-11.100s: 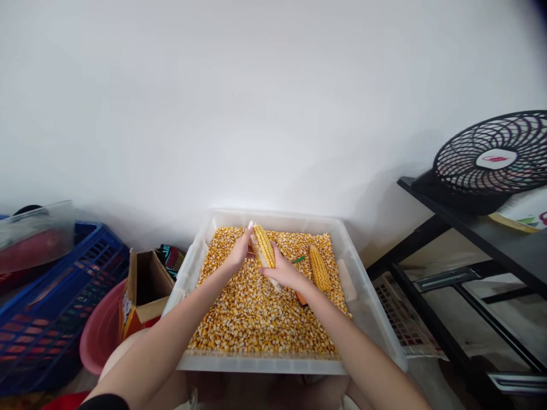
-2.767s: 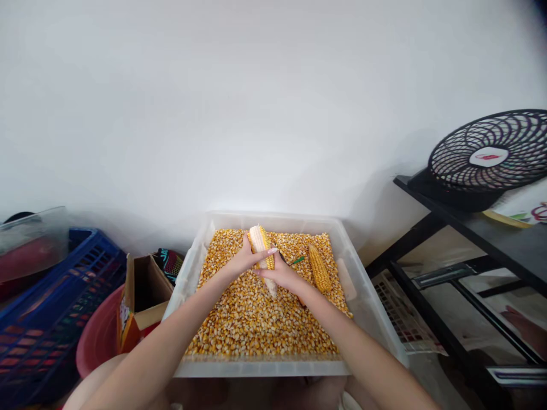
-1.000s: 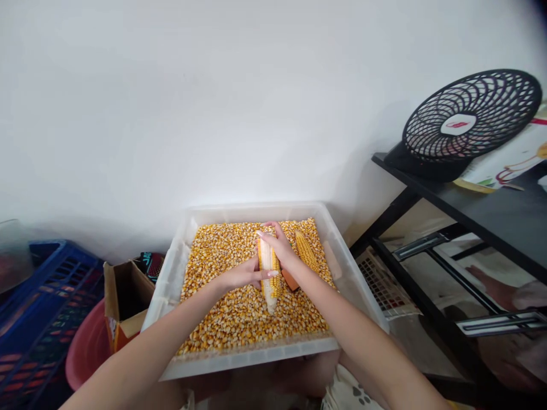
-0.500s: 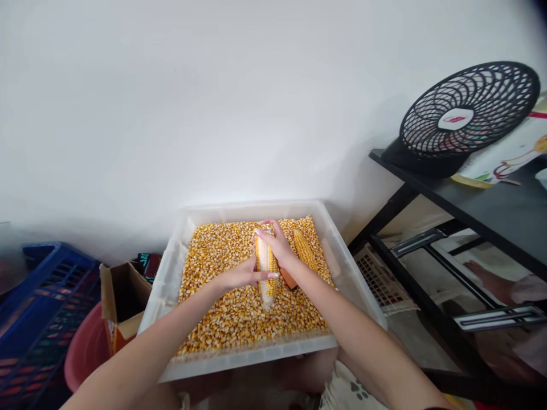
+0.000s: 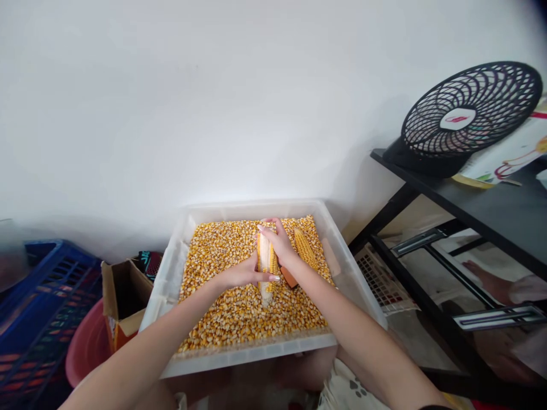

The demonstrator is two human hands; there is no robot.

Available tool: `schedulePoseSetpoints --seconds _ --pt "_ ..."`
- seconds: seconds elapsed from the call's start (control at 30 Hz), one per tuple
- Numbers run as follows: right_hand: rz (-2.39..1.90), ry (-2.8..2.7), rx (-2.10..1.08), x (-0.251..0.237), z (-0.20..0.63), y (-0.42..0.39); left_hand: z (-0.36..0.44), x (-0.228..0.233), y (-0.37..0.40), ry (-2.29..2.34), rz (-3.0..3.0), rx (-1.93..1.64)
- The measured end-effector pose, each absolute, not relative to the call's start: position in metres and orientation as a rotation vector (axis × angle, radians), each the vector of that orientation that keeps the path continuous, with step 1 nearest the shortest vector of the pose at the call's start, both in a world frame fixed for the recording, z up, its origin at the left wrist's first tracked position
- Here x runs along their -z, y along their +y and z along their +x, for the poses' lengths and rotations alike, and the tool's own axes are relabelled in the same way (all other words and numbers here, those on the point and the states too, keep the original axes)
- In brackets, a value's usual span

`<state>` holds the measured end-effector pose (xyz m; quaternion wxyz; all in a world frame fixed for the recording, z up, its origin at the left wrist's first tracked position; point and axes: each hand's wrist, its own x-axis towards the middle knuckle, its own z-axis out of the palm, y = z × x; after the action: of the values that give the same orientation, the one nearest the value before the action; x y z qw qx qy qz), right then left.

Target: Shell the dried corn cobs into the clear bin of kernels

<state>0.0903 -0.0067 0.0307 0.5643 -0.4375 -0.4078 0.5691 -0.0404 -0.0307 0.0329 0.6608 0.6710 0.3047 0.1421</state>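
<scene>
Over the middle of the clear plastic tub [image 5: 171,273], the half-stripped corn cob [image 5: 266,263] stands nearly on end, its lower tip down among the loose kernels [image 5: 231,307], one side bare and pale and the other carrying yellow rows. Compared with half a second ago it sits almost unchanged, only a shade lower and steadier, while eleven seconds back it was fully yellow, so much of it has been shelled into the tub. The left hand [image 5: 244,275] is closed around the cob's lower half, thumb laid across the front; the right hand [image 5: 280,245] is curled over its upper end, fingers pressing on the remaining rows. Just beside it on the right lies a whole corn cob [image 5: 305,248], with an orange-handled tool [image 5: 289,279] partly hidden under the right wrist. Further out stand a cardboard box [image 5: 122,296], a blue crate [image 5: 38,319] and a black fan [image 5: 468,114] on a black shelf [image 5: 482,199]
</scene>
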Motion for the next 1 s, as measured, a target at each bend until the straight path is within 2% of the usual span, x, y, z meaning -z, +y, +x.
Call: schedulePoseSetpoints --seconds 1.0 --pt "-1.034 -0.843 -1.321 -0.032 0.097 -0.001 -0.04 -0.037 -0.033 0.661 1.499 -0.226"
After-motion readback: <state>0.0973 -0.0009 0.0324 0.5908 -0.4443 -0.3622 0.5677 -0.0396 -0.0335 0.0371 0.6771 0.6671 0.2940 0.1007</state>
